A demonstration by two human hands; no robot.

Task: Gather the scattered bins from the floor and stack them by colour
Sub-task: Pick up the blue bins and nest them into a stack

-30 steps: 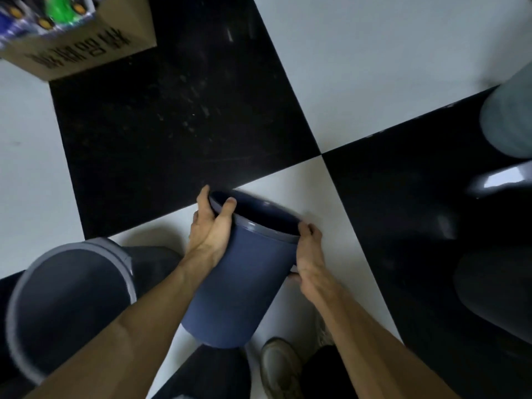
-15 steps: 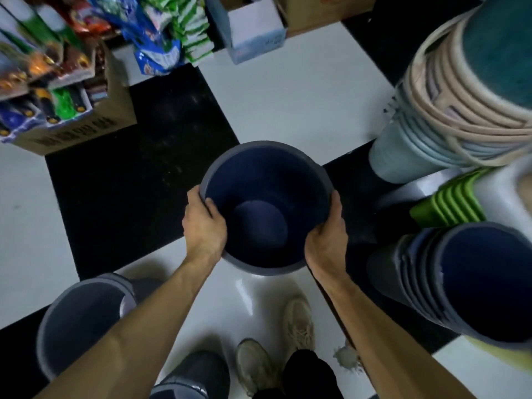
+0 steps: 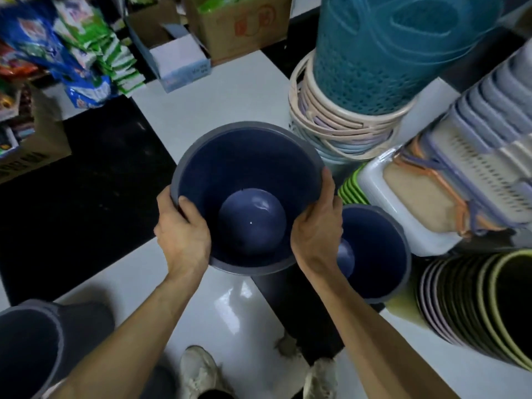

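Note:
I hold a dark blue round bin (image 3: 247,180) upright in front of me, its mouth facing up. My left hand (image 3: 184,237) grips its rim on the left and my right hand (image 3: 315,226) grips the rim on the right. Just right of it stands a stack of matching dark blue bins (image 3: 374,254) on the floor, partly hidden behind my right wrist. Another grey-rimmed dark bin (image 3: 31,349) lies at the bottom left, beside my left forearm.
A stack of green and pink bins (image 3: 472,306) leans at the right. Behind it stand pale crates (image 3: 460,180), green bins (image 3: 352,188), and a teal basket (image 3: 388,47) on beige baskets. Cardboard boxes (image 3: 239,27) and packaged goods (image 3: 77,53) line the far left. The floor is black-and-white tile.
I have lifted the blue bin off the floor, turned it upright, and carried it up and right toward the blue stack. The view has tilted up to show the stacks.

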